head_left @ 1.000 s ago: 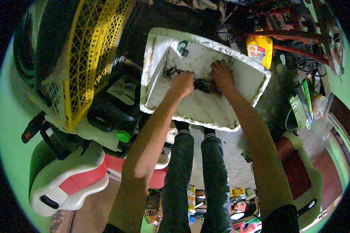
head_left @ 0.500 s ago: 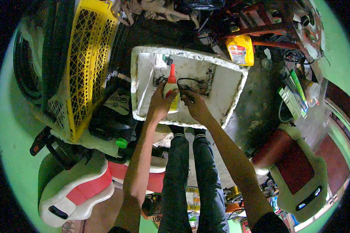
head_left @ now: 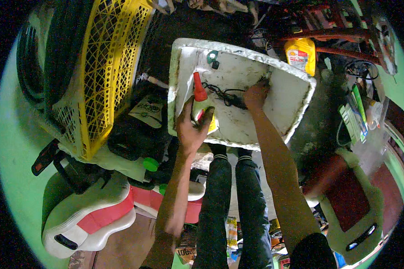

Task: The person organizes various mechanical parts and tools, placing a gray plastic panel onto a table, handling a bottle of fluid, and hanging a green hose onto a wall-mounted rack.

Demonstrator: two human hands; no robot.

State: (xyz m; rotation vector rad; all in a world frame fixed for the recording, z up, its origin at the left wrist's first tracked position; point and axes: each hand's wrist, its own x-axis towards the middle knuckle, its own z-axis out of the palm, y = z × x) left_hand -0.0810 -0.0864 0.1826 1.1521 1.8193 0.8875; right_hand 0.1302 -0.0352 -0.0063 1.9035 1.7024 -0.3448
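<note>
A white foam box [head_left: 296,96] with worn, dirty edges stands in front of my legs. My left hand [head_left: 191,127] is wrapped round a small pale bottle [head_left: 195,110] with a long red nozzle, tilted over the box's left side. Inside the box, my right hand [head_left: 256,95] reaches down at the right, beside a tangled black cable [head_left: 229,96]. Its fingertips are lost in shadow, so what they hold, if anything, is hidden. A small green-and-dark item [head_left: 212,57] lies near the box's far left corner.
A yellow plastic crate [head_left: 94,89] stands on its side at left, near a black jug with a green cap [head_left: 150,164]. Beyond the box's far right corner is a yellow oil bottle [head_left: 300,56]. Red-and-white seat pieces [head_left: 103,215] lie at lower left; a dark red seat [head_left: 345,197] sits at right.
My right hand has moved away from the bottle, rightward and deeper into the box. My left hand still holds the bottle. The whole view has shifted, with the box now further right.
</note>
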